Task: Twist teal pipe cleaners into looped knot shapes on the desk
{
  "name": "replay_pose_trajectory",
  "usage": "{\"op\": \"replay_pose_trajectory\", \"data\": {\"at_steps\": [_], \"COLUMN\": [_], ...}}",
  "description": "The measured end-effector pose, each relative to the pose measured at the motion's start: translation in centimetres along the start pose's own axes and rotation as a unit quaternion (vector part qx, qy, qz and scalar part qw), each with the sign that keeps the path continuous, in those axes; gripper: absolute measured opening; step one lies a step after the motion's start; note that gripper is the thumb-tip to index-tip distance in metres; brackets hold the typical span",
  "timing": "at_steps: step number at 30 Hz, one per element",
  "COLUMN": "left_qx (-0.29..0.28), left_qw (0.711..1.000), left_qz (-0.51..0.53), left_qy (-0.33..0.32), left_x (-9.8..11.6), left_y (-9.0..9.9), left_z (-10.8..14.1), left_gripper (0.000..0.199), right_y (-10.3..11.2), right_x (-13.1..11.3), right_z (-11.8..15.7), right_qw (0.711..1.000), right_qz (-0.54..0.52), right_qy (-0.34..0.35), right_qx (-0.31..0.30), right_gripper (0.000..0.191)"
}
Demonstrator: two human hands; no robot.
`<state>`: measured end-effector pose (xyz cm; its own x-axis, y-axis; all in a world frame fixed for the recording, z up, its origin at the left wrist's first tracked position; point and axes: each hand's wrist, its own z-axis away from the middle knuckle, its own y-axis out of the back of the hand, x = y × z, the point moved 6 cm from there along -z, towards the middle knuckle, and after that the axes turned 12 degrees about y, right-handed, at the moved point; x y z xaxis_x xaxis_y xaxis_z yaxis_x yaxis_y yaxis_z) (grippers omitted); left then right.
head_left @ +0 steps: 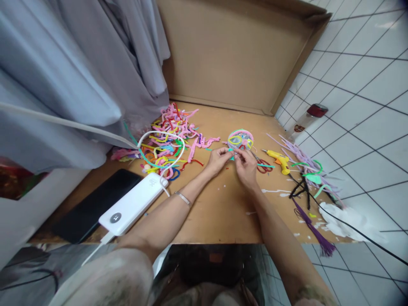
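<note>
Over the middle of the wooden table, my left hand (219, 160) and my right hand (246, 166) meet fingertip to fingertip. Both pinch a small teal pipe cleaner (232, 157), whose shape is partly hidden by the fingers. Just beyond them lies a round, clear container (241, 138) with pink, green and yellow rings on it. A pair of scissors with dark red handles (265, 166) rests right of my right hand, with a teal strand across it. Further right is a yellow glue gun (278, 160).
Tangled colourful pipe cleaners (175, 127) heap at the back left. Nearer are a white power bank (134, 204) with a looped cable and a black phone-like slab (98, 204). Lilac strips (296, 155), a purple tassel (314, 231), white tissue (347, 221) and a red-capped bottle (307, 121) occupy the right.
</note>
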<state>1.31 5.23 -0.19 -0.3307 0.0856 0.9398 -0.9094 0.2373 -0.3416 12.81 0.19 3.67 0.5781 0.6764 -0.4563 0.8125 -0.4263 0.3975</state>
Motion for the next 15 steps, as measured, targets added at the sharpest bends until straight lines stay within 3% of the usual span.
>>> {"op": "replay_pose_trajectory", "data": {"at_steps": [15], "left_qx": [0.011], "left_qw": [1.0], "left_qz": [-0.014], "left_qy": [-0.019], "left_x": [-0.85], "left_y": [0.54], "left_z": [-0.53], "left_gripper": [0.023], "right_y": [-0.4], "right_x": [0.28], "right_z": [0.26], "right_qw": [0.998], "right_qz": [0.055], "right_qy": [0.017], "right_qx": [-0.027], "right_gripper": [0.026]}}
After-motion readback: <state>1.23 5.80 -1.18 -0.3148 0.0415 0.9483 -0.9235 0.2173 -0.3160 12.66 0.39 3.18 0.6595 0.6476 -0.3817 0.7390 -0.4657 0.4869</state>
